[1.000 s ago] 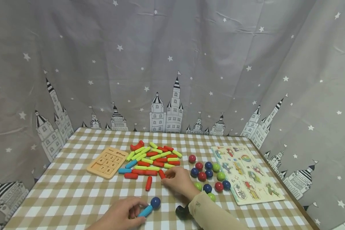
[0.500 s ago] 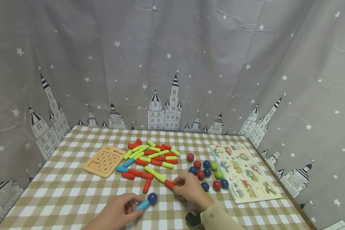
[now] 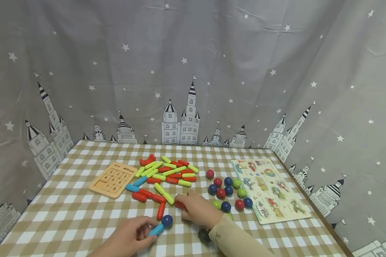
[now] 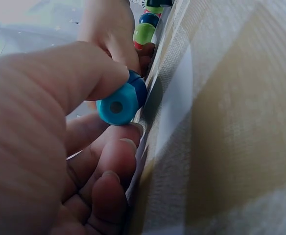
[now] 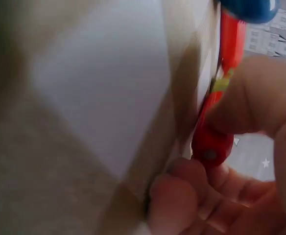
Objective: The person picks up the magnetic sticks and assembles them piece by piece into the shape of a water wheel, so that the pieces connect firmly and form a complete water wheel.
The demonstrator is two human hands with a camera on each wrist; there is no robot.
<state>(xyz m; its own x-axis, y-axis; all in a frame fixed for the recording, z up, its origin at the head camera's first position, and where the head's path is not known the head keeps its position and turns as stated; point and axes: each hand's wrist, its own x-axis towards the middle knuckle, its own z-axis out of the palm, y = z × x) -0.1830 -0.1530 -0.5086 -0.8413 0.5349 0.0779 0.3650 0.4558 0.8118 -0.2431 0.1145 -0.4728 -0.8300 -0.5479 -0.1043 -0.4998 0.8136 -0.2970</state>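
Right now my left hand (image 3: 128, 237) sits at the near edge of the checked table (image 3: 67, 217), at about 7 o'clock from the middle of the cloth, with thumb and fingers pinched round a blue stick (image 3: 156, 230) that lies flat on the cloth. At the stick's far end, toward 1 o'clock, a dark blue ball (image 3: 167, 221) touches it. In the left wrist view I see the stick's round end (image 4: 117, 105) with a small hole, my thumb on top and curled fingers below. My right hand (image 3: 196, 210) is just beside, at 2 o'clock from the left one, its fingers clamped on a red stick (image 3: 179, 205) low on the cloth; the right wrist view shows that stick's end (image 5: 211, 147) squeezed between thumb and curled fingers. A yellow-green stick (image 3: 164, 193) touches the red one's far end and runs off toward 11 o'clock. Beyond it lies the pile of sticks (image 3: 167, 171) at 12 o'clock, with a number board (image 3: 113, 179) to its 9 o'clock. Loose balls (image 3: 226, 191) lie at 2 o'clock from my right hand, and a picture puzzle (image 3: 270, 189) lies just beside them at 3 o'clock.
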